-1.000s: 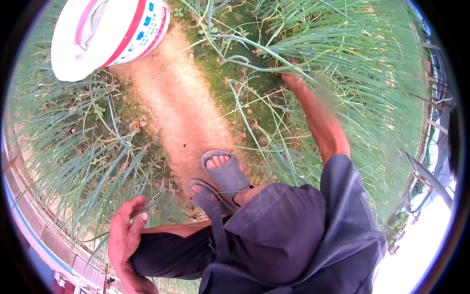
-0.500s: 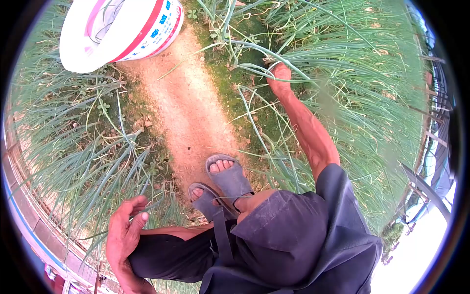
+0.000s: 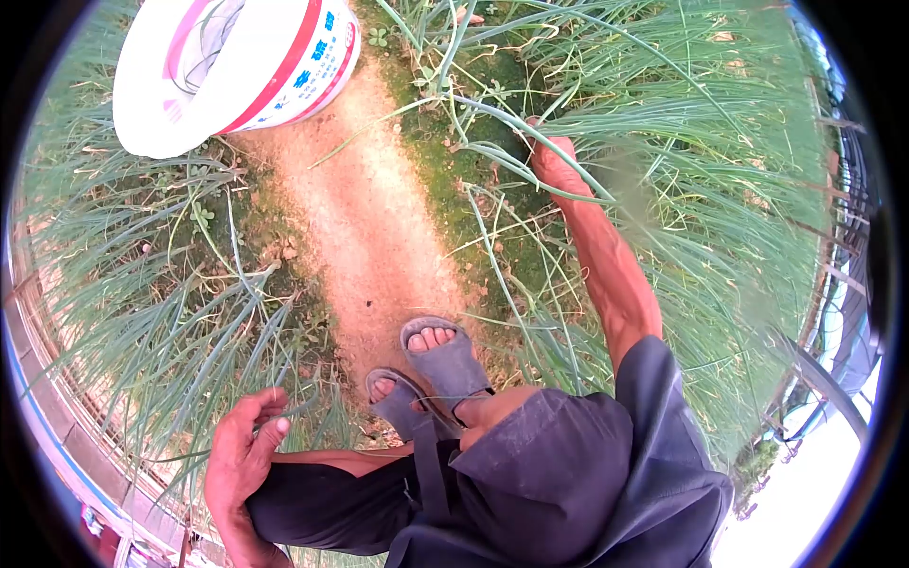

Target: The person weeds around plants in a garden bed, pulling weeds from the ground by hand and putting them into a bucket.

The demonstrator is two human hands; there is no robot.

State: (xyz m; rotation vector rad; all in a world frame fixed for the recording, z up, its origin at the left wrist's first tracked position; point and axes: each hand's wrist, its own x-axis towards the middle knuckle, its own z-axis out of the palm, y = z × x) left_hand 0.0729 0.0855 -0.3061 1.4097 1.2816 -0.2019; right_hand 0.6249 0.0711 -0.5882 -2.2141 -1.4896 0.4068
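Note:
My right hand point(image 3: 559, 168) is low among the scallions point(image 3: 682, 123) on the right bed, closed around stalks near the soil. Long leaves cross in front of it, and its fingertips are hidden in the foliage. At the lower left, my left hand point(image 3: 244, 443) hangs over the other bed's scallions point(image 3: 204, 364). Its fingers are loosely curled with the thumb apart, and nothing shows clearly in its grasp. Thin leaves pass close by its fingertips.
A white bucket point(image 3: 270, 80) with a red stripe and blue lettering stands at the upper left, a few leaves inside. A bare dirt path point(image 3: 365, 227) runs between the beds. My sandalled feet point(image 3: 440, 355) are on it. Dark netting point(image 3: 852, 237) borders the far right.
My right hand has shifted slightly down and to the right in view. The whole scene sits a little lower, as the camera has moved. My left hand keeps nearly the same pose.

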